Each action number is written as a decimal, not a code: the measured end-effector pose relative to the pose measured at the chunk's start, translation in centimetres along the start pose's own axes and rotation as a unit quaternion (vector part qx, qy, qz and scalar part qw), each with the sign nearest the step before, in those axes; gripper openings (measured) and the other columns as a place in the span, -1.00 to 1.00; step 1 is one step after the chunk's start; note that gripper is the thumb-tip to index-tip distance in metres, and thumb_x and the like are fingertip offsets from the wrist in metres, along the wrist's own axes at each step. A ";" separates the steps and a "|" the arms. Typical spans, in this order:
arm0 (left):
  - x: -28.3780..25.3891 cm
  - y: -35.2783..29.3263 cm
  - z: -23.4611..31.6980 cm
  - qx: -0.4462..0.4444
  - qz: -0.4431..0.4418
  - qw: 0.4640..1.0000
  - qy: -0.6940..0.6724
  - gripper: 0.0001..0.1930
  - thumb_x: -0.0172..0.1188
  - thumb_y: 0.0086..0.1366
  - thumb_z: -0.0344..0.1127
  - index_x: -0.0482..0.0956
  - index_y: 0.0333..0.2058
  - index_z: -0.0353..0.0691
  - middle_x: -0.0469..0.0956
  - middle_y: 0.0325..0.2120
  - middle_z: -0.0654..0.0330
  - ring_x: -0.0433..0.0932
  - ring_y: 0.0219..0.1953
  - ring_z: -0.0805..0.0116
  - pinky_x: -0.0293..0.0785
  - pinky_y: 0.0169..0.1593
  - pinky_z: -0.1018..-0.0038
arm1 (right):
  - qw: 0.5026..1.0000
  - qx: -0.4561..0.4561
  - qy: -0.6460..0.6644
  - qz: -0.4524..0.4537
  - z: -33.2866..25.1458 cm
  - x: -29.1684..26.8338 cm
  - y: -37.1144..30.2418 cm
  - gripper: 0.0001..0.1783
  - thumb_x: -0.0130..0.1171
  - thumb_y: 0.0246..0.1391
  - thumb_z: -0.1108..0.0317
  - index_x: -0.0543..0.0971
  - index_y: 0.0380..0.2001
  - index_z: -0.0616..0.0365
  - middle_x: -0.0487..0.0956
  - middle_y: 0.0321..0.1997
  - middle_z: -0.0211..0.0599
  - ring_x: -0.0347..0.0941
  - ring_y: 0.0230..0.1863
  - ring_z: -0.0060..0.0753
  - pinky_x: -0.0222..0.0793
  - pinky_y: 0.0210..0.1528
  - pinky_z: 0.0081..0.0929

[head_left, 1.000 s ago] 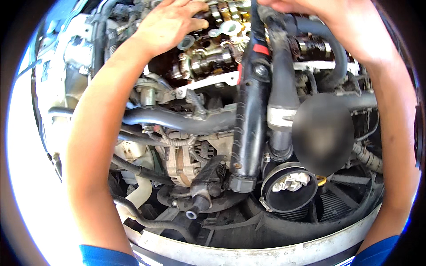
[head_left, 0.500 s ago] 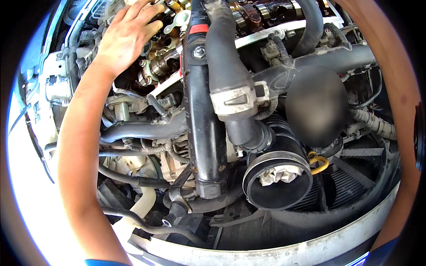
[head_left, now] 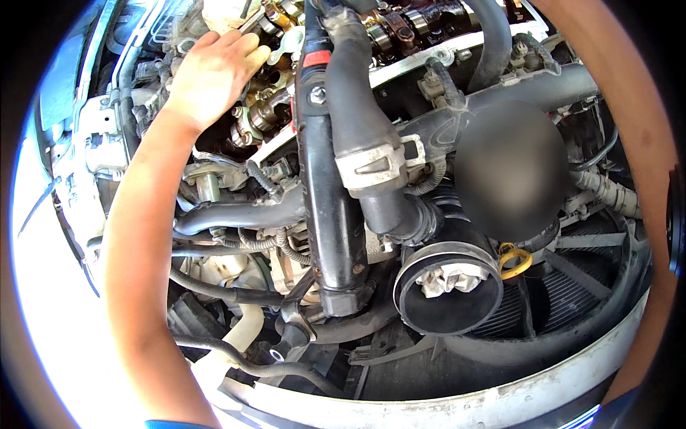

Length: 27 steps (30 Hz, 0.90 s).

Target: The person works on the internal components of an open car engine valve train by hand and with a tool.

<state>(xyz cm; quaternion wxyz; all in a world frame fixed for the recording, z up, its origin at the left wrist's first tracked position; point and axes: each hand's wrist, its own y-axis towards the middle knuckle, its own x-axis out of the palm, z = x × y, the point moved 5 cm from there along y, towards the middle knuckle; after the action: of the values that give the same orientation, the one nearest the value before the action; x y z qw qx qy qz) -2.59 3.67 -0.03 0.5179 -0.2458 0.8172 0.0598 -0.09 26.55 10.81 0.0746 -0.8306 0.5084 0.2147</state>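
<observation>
My left hand [head_left: 218, 77] rests over the left edge of the opened engine head [head_left: 266, 146], back of the hand up. Its fingers are loosely bent and slightly apart, and no held object shows; the palm side is hidden. Beside the fingertips are oily camshaft parts [head_left: 271, 111] and a pale green metal piece [head_left: 288, 46]. A cream-coloured thing [head_left: 230, 13], cut off by the top edge, lies just beyond the fingers. My right forearm [head_left: 654, 171] runs up the right rim, and its hand is outside the picture.
A black cover [head_left: 334, 214] and a thick black hose [head_left: 361, 93] with a grey clamp [head_left: 370, 170] cross the middle. Crumpled pale material [head_left: 451, 279] fills part of the open intake duct [head_left: 450, 314]. Below right is a radiator fan [head_left: 572, 279]; a blurred round patch covers one area.
My left hand has drawn slightly down, and its fingers are more bent. The view has shifted a little, showing more of the cream-coloured thing at the top.
</observation>
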 end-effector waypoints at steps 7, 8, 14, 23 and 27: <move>0.2 -0.1 0.2 -0.011 0.007 0.999 0.047 -0.99 0.12 0.21 -0.28 0.49 -0.38 0.01 0.42 -0.43 0.37 0.49 -0.25 0.41 0.39 -0.14 0.42 | 0.998 0.065 0.007 -0.009 -1.2 -0.7 1.2 -0.70 0.26 0.11 0.28 0.68 -0.16 0.23 0.65 -0.31 -0.33 0.50 -0.32 -0.53 0.45 -0.16 -0.51; 0.2 0.4 0.3 -0.005 0.007 0.999 0.047 -0.99 0.12 0.21 -0.28 0.49 -0.38 0.01 0.43 -0.43 0.37 0.49 -0.25 0.41 0.39 -0.14 0.42 | 1.000 0.023 -0.002 0.002 -0.7 -0.9 0.9 -0.71 0.27 0.10 0.28 0.68 -0.17 0.23 0.64 -0.32 -0.34 0.49 -0.33 -0.53 0.45 -0.17 -0.51; 0.0 -0.5 0.7 -0.032 -0.014 0.998 0.057 -0.97 0.10 0.25 -0.28 0.49 -0.39 -0.01 0.43 -0.47 0.35 0.51 -0.33 0.38 0.38 -0.15 0.41 | 0.995 0.011 0.070 -0.070 0.2 -1.5 1.5 -0.73 0.26 0.11 0.29 0.67 -0.18 0.22 0.62 -0.36 -0.35 0.46 -0.38 -0.53 0.44 -0.24 -0.50; 0.5 -0.1 0.0 -0.004 -0.033 0.999 -0.007 -0.83 0.08 0.26 -0.32 0.60 -0.21 -0.12 0.44 -0.45 0.26 0.49 -0.33 0.30 0.37 -0.18 0.35 | 0.989 0.011 0.095 -0.116 0.2 -1.2 2.0 -0.70 0.16 0.22 0.26 0.62 -0.09 0.25 0.63 -0.35 -0.32 0.46 -0.39 -0.52 0.47 -0.21 -0.52; 0.4 0.3 -1.1 -0.085 -0.087 0.990 -0.075 -0.82 0.07 0.34 -0.26 0.62 -0.37 -0.12 0.50 -0.42 0.23 0.57 -0.27 0.20 0.44 -0.12 0.28 | 0.984 0.015 0.106 -0.141 0.9 -1.7 2.2 -0.69 0.17 0.21 0.26 0.63 -0.09 0.23 0.62 -0.38 -0.35 0.44 -0.41 -0.55 0.46 -0.23 -0.50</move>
<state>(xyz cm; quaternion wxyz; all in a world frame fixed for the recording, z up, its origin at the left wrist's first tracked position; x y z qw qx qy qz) -3.80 3.41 0.03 0.5583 -0.3536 0.7435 0.1019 -2.88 27.22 10.98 0.0624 -0.9108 0.3943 0.1054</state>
